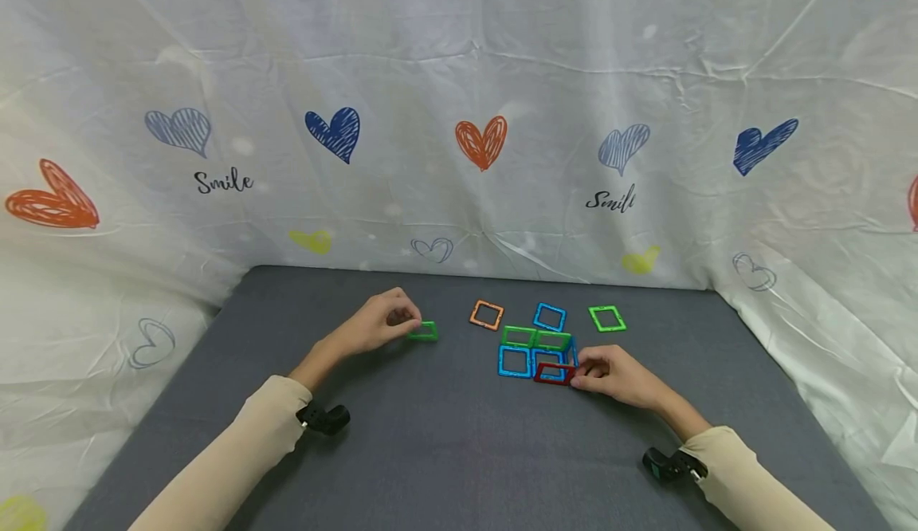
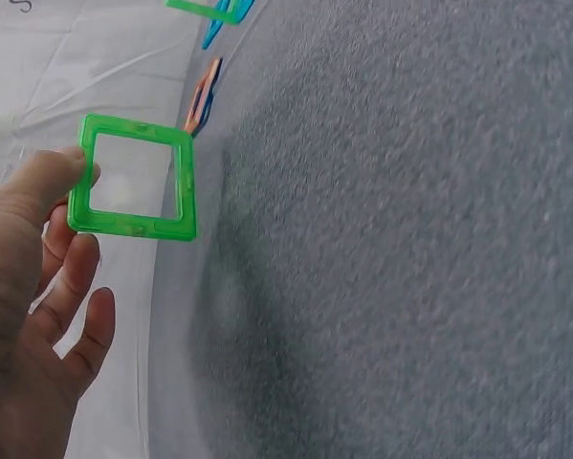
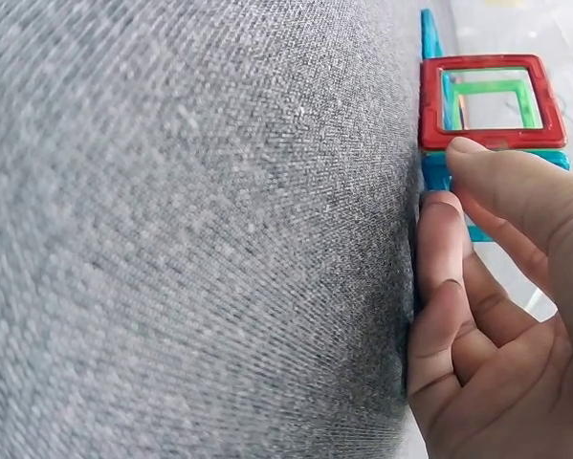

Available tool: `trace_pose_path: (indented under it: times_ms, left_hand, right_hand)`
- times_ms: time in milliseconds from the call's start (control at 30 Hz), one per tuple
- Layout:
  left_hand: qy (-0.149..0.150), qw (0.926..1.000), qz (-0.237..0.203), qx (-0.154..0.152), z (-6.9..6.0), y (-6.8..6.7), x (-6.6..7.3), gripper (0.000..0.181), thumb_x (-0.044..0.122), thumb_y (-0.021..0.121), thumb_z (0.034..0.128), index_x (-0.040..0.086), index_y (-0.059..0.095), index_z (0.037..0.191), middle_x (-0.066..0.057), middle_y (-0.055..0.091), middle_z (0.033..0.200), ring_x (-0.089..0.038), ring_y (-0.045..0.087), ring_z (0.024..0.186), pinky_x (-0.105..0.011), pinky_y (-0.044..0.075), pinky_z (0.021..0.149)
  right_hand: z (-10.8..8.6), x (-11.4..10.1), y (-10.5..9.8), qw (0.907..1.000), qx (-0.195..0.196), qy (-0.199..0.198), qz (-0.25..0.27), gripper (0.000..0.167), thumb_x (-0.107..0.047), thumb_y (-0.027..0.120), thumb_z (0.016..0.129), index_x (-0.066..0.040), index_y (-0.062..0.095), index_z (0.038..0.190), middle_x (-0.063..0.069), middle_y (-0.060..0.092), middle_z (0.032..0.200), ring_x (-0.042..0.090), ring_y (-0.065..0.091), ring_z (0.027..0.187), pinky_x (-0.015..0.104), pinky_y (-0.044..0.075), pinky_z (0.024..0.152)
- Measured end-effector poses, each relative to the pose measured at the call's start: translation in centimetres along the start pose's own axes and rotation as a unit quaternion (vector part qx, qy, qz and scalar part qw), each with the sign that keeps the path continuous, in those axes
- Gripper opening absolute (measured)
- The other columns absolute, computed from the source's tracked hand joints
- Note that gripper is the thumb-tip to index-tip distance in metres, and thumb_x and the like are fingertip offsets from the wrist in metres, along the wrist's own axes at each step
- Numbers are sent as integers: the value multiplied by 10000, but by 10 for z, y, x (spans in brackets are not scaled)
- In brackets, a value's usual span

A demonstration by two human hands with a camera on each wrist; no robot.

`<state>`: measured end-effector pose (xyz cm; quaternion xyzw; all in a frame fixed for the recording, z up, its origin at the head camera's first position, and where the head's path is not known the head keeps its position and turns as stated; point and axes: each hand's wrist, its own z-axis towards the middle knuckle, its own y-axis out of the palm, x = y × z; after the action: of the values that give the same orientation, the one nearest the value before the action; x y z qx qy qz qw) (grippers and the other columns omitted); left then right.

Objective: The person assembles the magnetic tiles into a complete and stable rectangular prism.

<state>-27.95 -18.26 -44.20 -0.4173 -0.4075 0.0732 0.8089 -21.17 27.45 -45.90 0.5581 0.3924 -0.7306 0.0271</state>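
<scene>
My left hand [image 1: 376,322] pinches a green square magnetic tile [image 2: 133,226] between thumb and fingers, held up at the left of the other tiles. At the right, my right hand [image 1: 620,373] has its thumb on the edge of a red square magnetic tile [image 3: 487,63], with the fingers curled beside a blue upright tile [image 1: 573,352]. The red tile stands at the front of a small build. Two green tiles [image 1: 519,328] stand along its back, and a blue tile [image 1: 515,375] lies flat at its left.
Behind the build lie three loose square tiles: an orange one [image 1: 487,327], a blue one [image 1: 550,328] and a green one [image 1: 608,329]. The grey tabletop [image 1: 459,467] ends at a white curtain [image 1: 402,196] printed with hearts.
</scene>
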Motion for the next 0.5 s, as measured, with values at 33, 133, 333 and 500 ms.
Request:
trace_pose_path:
  times_ms: [33,133,333,500]
  left_hand:
    - [25,10000,-17,12,0,1,1,51,136,711,984,114,745,1015,36,548,960,-122,562,822,-316,497,704]
    - [114,9998,-135,37,0,5,2,53,140,712,983,119,747,1017,42,554,960,-128,567,821,-322,500,699]
    - [253,9990,-363,75,-1,11,5,57,136,713,982,140,747,1028,52,580,973,-128,598,858,-339,534,736]
    - [299,9984,-482,50,0,15,8,65,144,709,985,155,736,1043,60,600,990,-115,622,882,-342,545,752]
  right_hand:
    - [0,0,0,10000,4,34,-1,46,-18,710,957,6,681,983,85,671,914,190,625,746,255,489,626]
    - [0,0,0,10000,19,75,-16,50,-26,713,956,0,682,986,83,671,916,197,628,750,255,490,629]
    - [0,1,1,10000,38,65,-38,62,-29,717,954,-22,695,1011,86,682,936,213,642,762,255,503,638]
    - [0,-1,1,9999,52,55,-69,64,-35,721,953,-23,695,1010,86,684,937,227,648,768,258,512,648]
